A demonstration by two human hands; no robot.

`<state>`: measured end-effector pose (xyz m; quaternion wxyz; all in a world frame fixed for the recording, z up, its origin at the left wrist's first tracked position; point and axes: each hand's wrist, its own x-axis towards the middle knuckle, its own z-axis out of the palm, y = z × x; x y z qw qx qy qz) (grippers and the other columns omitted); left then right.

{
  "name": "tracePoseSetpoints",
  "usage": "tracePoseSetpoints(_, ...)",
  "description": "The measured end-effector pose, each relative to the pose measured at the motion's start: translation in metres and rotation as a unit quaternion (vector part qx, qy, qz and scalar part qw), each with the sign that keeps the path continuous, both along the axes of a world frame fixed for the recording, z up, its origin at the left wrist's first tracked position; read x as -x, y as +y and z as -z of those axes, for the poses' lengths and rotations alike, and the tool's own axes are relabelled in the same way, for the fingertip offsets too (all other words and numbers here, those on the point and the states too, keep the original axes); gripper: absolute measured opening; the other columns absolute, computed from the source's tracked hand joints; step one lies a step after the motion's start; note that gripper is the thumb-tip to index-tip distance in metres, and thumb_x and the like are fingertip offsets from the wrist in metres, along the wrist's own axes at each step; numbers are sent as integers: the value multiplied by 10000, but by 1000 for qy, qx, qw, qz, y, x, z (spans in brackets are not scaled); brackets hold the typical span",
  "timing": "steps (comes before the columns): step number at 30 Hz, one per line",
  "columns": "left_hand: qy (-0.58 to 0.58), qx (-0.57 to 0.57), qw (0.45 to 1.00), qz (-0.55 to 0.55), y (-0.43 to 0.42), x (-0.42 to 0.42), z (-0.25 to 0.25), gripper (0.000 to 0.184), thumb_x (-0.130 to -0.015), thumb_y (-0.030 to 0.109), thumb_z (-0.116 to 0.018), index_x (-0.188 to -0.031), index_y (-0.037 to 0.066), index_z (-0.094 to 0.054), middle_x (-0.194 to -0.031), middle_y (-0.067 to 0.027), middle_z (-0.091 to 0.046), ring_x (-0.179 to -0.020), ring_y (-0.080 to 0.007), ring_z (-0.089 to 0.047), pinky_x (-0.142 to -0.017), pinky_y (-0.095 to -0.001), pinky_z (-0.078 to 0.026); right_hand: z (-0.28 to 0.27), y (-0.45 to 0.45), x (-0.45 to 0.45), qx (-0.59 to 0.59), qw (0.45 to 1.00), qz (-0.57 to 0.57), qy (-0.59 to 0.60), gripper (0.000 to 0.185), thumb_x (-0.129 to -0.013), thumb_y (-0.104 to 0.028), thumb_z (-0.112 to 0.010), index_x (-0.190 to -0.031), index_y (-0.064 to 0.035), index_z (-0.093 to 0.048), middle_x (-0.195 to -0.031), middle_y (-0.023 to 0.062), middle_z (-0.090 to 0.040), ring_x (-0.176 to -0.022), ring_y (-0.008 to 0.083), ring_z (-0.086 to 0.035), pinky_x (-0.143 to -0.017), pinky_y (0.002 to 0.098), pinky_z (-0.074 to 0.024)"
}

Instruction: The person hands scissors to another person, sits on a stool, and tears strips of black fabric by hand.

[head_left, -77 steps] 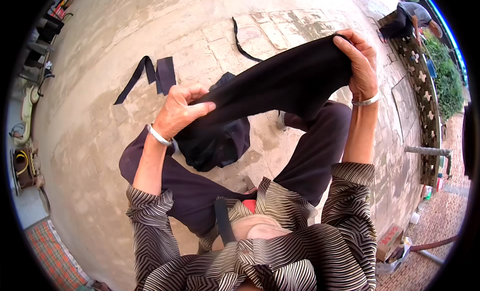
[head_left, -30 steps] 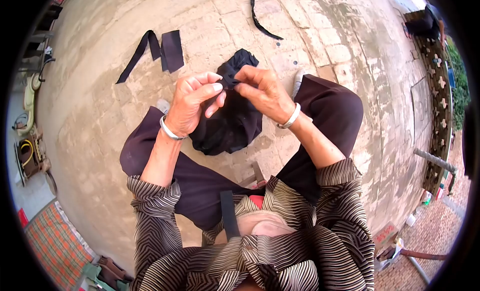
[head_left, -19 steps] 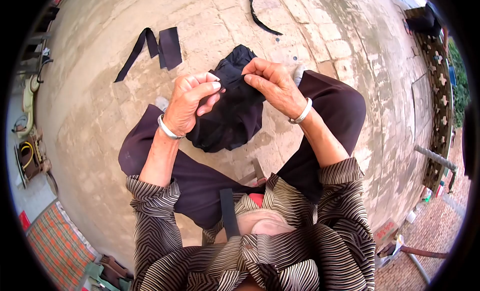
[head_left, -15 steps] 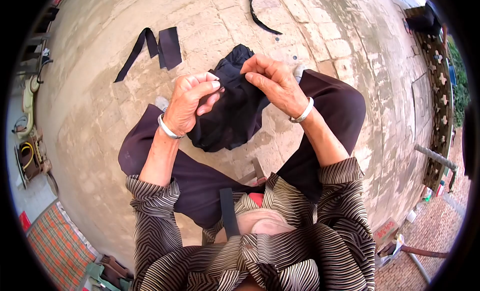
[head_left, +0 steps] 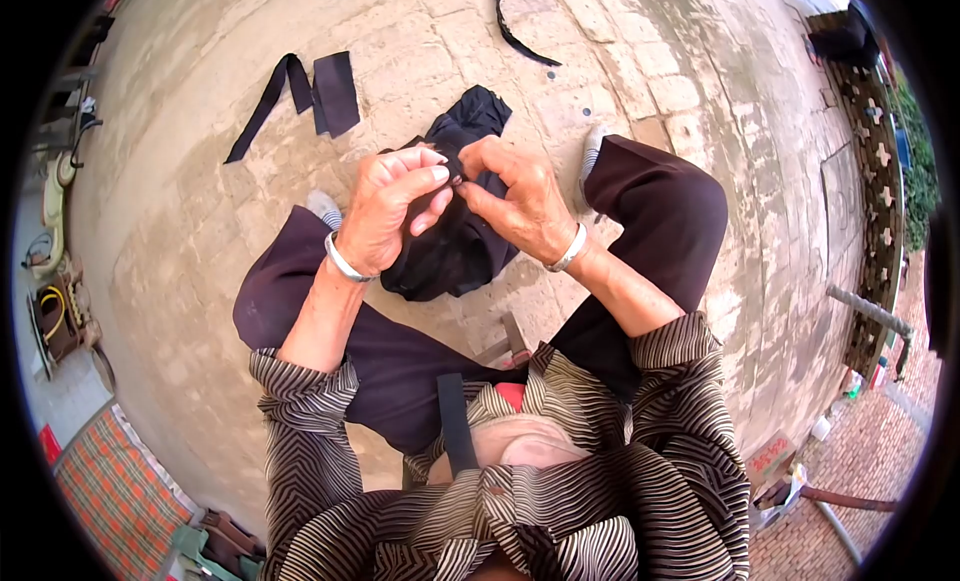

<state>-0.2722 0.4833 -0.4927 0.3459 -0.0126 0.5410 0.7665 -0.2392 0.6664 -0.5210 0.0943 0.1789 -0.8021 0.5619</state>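
A bunched black cloth point(head_left: 450, 261) hangs between my knees, below and behind my hands. My left hand point(head_left: 385, 206) is closed, its thumb and forefinger pinching an edge of this cloth; its other fingers curl loosely. Close beside it, my right hand point(head_left: 520, 196) is closed in a pinch, with fingertips almost touching the left ones at the cloth's edge. Whatever sits between the right fingertips is too small to make out. Each wrist wears a silver bracelet.
Two black fabric strips point(head_left: 335, 93) lie on the paved ground ahead to the left, and a long dark strip point(head_left: 515, 31) lies farther ahead. Another black strip point(head_left: 457, 421) rests on my lap. A plaid cloth point(head_left: 120, 491) is at the left, a patterned low wall point(head_left: 870, 181) at the right.
My right hand has moved left and slightly down, bringing its pinched fingers up against the left hand's fingertips. The left hand has shifted slightly right and keeps its pinch on the cloth.
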Motion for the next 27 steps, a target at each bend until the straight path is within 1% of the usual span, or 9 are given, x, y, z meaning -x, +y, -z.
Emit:
tracePoseSetpoints(4,6,0,1000,12,0,-2,0,130,-890,115,-585,-892,-15,-593,-656,-35,-567,-483,-51,-451,-412,-171,-340,-1,5,1,28,998,2,-58,177,-752,15,-609,-884,2,-492,-703,153,-532,-687,340,-577,-645,375,-466)
tracePoseSetpoints(6,6,-1,1000,14,0,-3,0,129,-887,110,-583,-893,-19,-593,-659,-37,-571,-486,-55,-458,-419,-175,-351,-7,8,2,-21,997,14,-78,174,-773,29,-559,-912,-1,-459,-674,167,-526,-651,354,-589,-601,375,-462)
tracePoseSetpoints(8,-13,-6,1000,19,2,-6,1,125,-883,101,-579,-895,-23,-591,-656,-34,-569,-487,-58,-462,-427,-182,-365,-2,9,2,-63,995,19,-72,202,-754,35,-555,-913,-19,-443,-713,156,-526,-701,345,-584,-631,392,-458)
tracePoseSetpoints(10,-19,-3,999,31,5,-9,4,125,-881,97,-573,-896,-26,-591,-655,-32,-566,-490,-60,-465,-430,-184,-369,10,13,5,-238,966,16,100,198,-746,3,-575,-896,-31,-450,-754,139,-507,-740,333,-558,-663,411,-450)
tracePoseSetpoints(14,-38,14,997,72,9,-15,10,124,-870,82,-551,-897,-33,-589,-648,-29,-556,-495,-63,-471,-434,-187,-373,24,26,5,-314,946,6,84,154,-736,-30,-571,-853,-34,-473,-772,130,-491,-766,321,-539,-682,414,-443)
tracePoseSetpoints(16,-46,30,996,77,10,-16,10,137,-865,72,-528,-899,-46,-588,-638,-22,-540,-489,-60,-459,-434,-189,-374,20,31,4,-305,948,11,95,146,-711,-29,-575,-826,-40,-485,-769,120,-489,-763,313,-537,-684,411,-442)
tracePoseSetpoints(19,-49,21,993,108,11,-18,11,154,-864,71,-512,-903,-58,-588,-635,-13,-527,-486,-56,-443,-433,-188,-369,15,37,4,-375,911,36,165,118,-679,-64,-590,-750,-62,-496,-743,90,-480,-718,264,-526,-665,378,-439)
tracePoseSetpoints(23,-105,38,985,130,16,-22,11,183,-870,78,-471,-905,-57,-589,-625,24,-464,-464,-21,-346,-421,-172,-286,32,42,8,-456,861,82,209,127,-678,-126,-595,-643,-107,-474,-667,51,-457,-685,217,-528,-622,356,-436)
tracePoseSetpoints(27,-127,43,987,88,28,-35,8,181,-884,105,-441,-862,-23,-566,-607,62,-375,-454,5,-249,-415,-167,-189,50,45,13,-468,850,90,224,165,-703,-172,-656,-696,-107,-505,-692,44,-476,-661,213,-543,-555,348,-447)
